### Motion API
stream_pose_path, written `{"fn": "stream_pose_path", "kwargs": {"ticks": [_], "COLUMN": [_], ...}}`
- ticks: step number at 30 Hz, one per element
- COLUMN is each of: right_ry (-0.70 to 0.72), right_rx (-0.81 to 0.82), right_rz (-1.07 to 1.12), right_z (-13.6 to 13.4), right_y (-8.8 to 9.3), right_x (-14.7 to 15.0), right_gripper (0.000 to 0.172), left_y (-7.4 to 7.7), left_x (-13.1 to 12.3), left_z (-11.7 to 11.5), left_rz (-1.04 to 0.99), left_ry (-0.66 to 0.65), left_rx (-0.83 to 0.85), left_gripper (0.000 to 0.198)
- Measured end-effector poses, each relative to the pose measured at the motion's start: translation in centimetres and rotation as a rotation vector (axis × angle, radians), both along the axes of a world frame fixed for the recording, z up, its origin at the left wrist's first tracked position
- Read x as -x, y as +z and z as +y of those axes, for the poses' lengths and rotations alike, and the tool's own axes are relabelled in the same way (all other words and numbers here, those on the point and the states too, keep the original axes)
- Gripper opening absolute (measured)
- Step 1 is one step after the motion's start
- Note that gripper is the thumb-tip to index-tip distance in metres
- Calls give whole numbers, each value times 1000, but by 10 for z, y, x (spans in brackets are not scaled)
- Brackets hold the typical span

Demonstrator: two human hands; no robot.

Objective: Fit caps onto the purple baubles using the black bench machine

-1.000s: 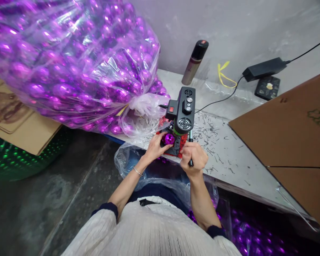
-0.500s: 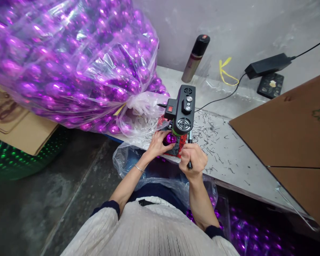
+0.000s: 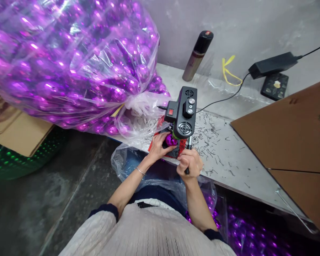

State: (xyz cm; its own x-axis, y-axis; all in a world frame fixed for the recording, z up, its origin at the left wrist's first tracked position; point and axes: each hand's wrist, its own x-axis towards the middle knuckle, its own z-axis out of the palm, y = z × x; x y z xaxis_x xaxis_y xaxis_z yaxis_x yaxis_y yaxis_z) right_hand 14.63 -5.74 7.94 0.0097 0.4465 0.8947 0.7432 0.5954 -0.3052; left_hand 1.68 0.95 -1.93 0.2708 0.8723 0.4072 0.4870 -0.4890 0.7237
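A small black bench machine (image 3: 183, 112) with a red switch stands near the table's front edge on a red mat (image 3: 154, 144). My left hand (image 3: 157, 146) pinches a shiny purple ball (image 3: 170, 139) under the machine's head. My right hand (image 3: 190, 161) is closed in a fist around the machine's black lever handle (image 3: 187, 170), just right of the ball. Thin dark wire scraps (image 3: 210, 137) litter the grey table (image 3: 240, 177) around the machine.
A huge clear bag of purple balls (image 3: 69, 60) fills the left. A spray can (image 3: 197, 55), a yellow strap (image 3: 229, 73) and a black power adapter (image 3: 273, 64) lie at the back. Brown cardboard (image 3: 290, 138) covers the right. Another plastic bag (image 3: 128, 161) hangs over my lap.
My right hand has pulled the lever handle slightly down and toward me. My left hand keeps the purple ball under the head. The view shifted a little.
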Motion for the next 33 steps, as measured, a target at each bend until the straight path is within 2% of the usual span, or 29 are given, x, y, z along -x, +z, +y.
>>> {"fn": "stream_pose_path", "kwargs": {"ticks": [8,20,24,27,30,33], "right_ry": [-31,-18,0,-7,-33,-58], "right_rx": [-52,-89,-107,-124,-62,52], "right_rz": [64,90,-4,12,65,72], "right_z": [3,9,13,13,10,7], "right_y": [-25,-35,-38,-27,2,32], "right_x": [1,3,2,2,3,2], "right_gripper": [26,27,29,30,29,24], "left_y": [0,-3,-4,-4,-3,1], "left_x": [0,2,2,2,2,8], "left_z": [-1,1,2,5,7,-4], "left_rz": [-17,-7,-21,-27,-39,-39], "left_ry": [-14,-24,-28,-32,-43,-75], "left_rx": [8,-15,-17,5,28,-3], "left_gripper": [68,66,63,62,63,63]}}
